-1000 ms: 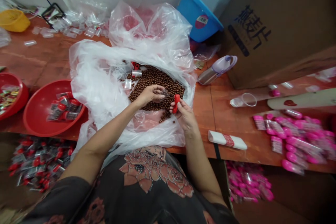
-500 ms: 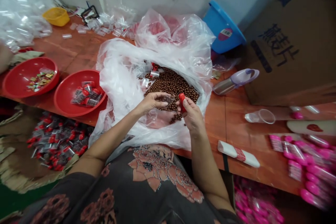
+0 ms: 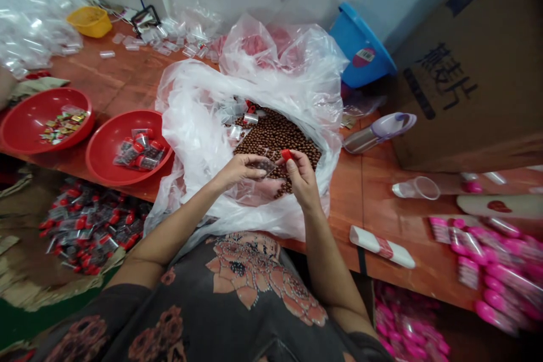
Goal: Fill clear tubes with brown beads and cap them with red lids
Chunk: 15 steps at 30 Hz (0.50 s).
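My left hand (image 3: 241, 171) is closed round a small clear plastic container (image 3: 266, 166), which is tilted with its mouth toward the right. Between the thumb and fingers of my right hand (image 3: 302, 174) is a red cap (image 3: 287, 155), held just to the right of the container and apart from it. Both hands are over an opened white plastic bag (image 3: 190, 119) in which many round brown balls (image 3: 284, 130) lie. A few clear containers (image 3: 250, 119) and red caps rest on the balls at the left of the bag.
A red bowl (image 3: 102, 158) of capped containers stands left of the bag, with another red bowl (image 3: 17, 130) of small wrapped pieces beyond. At the right are a bottle (image 3: 377, 133), a cardboard box (image 3: 479, 68), a white packet (image 3: 365, 237) and pink-capped tubes (image 3: 500, 271). A blue basin (image 3: 360, 39) leans behind.
My right hand has turned and tipped the red cap from upright to nearly level, nearer the container. My left hand keeps hold of the container, almost in the same place.
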Each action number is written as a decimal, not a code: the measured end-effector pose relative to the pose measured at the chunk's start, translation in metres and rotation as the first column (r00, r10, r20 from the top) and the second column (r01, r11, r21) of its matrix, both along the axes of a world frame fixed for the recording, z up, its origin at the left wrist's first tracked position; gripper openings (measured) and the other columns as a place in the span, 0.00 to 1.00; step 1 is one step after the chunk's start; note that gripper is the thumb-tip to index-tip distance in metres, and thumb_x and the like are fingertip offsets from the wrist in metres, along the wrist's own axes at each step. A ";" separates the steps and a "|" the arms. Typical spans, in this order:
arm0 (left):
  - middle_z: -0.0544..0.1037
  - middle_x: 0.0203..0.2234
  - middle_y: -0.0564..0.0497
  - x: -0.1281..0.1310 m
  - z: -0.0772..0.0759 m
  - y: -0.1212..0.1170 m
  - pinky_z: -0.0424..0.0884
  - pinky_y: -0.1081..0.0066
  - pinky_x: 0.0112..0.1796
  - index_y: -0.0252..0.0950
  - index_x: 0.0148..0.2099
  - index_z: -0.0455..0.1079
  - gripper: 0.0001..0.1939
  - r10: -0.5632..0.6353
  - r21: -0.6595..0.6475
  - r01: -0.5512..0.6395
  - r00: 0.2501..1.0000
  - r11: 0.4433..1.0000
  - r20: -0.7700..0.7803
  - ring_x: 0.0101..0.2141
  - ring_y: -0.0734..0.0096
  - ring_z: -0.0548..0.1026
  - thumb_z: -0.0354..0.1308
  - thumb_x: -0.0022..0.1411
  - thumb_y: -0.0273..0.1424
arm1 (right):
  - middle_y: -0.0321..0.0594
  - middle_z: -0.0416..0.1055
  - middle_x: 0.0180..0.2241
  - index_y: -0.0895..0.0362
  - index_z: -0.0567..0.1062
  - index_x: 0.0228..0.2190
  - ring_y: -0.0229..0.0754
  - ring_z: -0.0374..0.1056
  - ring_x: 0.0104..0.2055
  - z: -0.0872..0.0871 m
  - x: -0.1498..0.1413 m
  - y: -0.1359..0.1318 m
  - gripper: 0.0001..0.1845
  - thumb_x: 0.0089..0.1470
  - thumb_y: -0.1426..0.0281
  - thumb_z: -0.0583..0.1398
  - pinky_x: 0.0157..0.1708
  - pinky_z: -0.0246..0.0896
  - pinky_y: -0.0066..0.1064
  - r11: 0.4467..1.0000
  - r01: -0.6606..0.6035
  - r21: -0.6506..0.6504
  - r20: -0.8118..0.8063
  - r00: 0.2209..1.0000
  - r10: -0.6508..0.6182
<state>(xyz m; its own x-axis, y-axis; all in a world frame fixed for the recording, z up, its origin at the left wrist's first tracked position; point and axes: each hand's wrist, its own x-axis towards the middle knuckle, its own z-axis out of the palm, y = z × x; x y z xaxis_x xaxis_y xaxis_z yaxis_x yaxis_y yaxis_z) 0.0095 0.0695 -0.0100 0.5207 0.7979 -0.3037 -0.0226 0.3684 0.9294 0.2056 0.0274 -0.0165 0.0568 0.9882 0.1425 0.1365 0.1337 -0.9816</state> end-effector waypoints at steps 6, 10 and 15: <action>0.80 0.47 0.45 0.000 -0.004 -0.002 0.73 0.66 0.44 0.35 0.51 0.77 0.25 0.028 0.051 -0.029 1.000 0.998 0.012 0.42 0.68 0.76 0.68 0.48 0.28 | 0.40 0.74 0.48 0.50 0.73 0.49 0.44 0.69 0.51 -0.006 0.007 -0.003 0.16 0.60 0.60 0.59 0.56 0.62 0.40 0.997 0.064 0.030 0.115 0.991 -0.067; 0.80 0.43 0.46 0.003 -0.004 -0.003 0.73 0.67 0.43 0.34 0.50 0.77 0.25 0.035 0.015 -0.036 0.997 0.999 0.072 0.39 0.70 0.77 0.70 0.46 0.28 | 0.41 0.74 0.48 0.49 0.76 0.49 0.45 0.68 0.53 -0.002 0.003 -0.004 0.16 0.62 0.61 0.57 0.57 0.61 0.42 0.995 0.017 0.095 0.280 0.959 -0.043; 0.81 0.39 0.46 0.001 -0.005 -0.010 0.74 0.67 0.38 0.33 0.52 0.77 0.27 0.029 -0.018 -0.027 0.991 0.999 0.131 0.34 0.71 0.76 0.70 0.46 0.30 | 0.42 0.74 0.46 0.44 0.75 0.52 0.47 0.70 0.48 0.003 -0.004 -0.013 0.17 0.63 0.63 0.56 0.51 0.65 0.44 0.974 -0.035 0.223 0.362 0.931 -0.049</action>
